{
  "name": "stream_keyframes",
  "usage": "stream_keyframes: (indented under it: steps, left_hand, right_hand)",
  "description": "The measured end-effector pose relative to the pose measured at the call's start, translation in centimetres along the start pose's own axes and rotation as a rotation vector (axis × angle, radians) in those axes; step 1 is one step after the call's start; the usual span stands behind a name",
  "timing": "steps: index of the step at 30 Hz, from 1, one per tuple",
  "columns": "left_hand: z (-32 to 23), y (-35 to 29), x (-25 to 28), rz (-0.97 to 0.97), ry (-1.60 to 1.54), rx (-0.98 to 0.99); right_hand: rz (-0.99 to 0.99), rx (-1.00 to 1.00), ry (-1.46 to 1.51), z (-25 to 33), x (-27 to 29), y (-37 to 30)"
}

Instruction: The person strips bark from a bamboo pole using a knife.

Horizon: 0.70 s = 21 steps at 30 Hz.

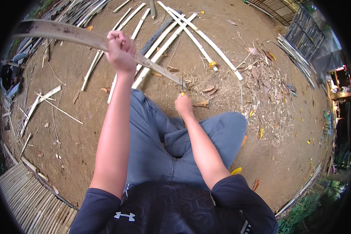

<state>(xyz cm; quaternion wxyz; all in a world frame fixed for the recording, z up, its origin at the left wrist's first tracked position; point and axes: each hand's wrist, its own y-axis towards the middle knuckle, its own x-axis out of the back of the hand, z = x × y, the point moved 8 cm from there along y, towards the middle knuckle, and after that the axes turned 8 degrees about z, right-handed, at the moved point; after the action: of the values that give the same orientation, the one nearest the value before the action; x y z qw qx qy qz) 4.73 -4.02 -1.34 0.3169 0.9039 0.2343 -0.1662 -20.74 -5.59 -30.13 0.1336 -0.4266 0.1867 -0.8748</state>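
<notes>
My left hand is closed round a long split bamboo strip, raised over my lap. The strip runs from the far left down to the right, with its narrow end close to my right hand. That hand is closed in a fist round the handle of a tool. A short dark piece of the tool, which looks like a knife blade, shows at the strip's end. Whether the blade is cutting into the strip or only touching it, I cannot make out. My crossed legs lie below both hands.
Several pale bamboo strips lie on the dirt ground ahead of my knees, some crossing. Shavings and dry leaves cover the ground to the right. A pile of poles lies far left, a slatted bamboo platform near left, woven panels far right.
</notes>
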Motion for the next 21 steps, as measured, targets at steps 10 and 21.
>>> stream_keyframes:
  steps: [10,21]
  left_hand:
    - [-0.3,0.1,0.0,-0.025,-0.034,0.019]
    - [-0.3,0.0,-1.5,0.022,-0.013,0.019]
  right_hand:
    - [0.015,-0.042,0.036,-2.9,-1.6,3.6]
    - [0.170,-0.124,-0.015,-6.0,-4.0,5.0]
